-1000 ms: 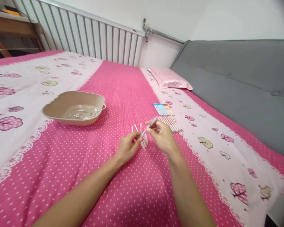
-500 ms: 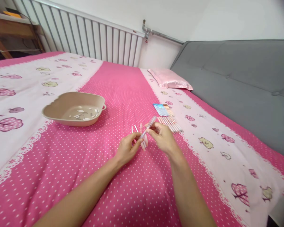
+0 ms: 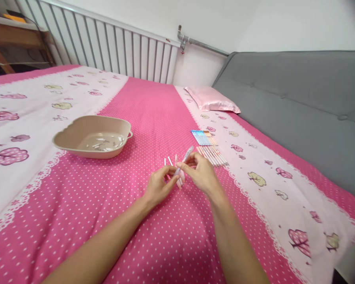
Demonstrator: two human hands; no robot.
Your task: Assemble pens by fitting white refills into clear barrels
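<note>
My left grip (image 3: 159, 184) is clamped on the lower end of the pen (image 3: 189, 152), my right grip (image 3: 203, 173) around its middle; its far end pokes out past my right fingers, slanting up over the bed (image 3: 154, 240). The pen is slim, pale and partly see-through, with any print too small to read. Around it below lie pink pieces (image 3: 182, 177) and white sticks (image 3: 170, 161). Farther off are two rows of pens (image 3: 212, 156) and a tan basin (image 3: 77, 144) holding small bits (image 3: 107, 149).
</note>
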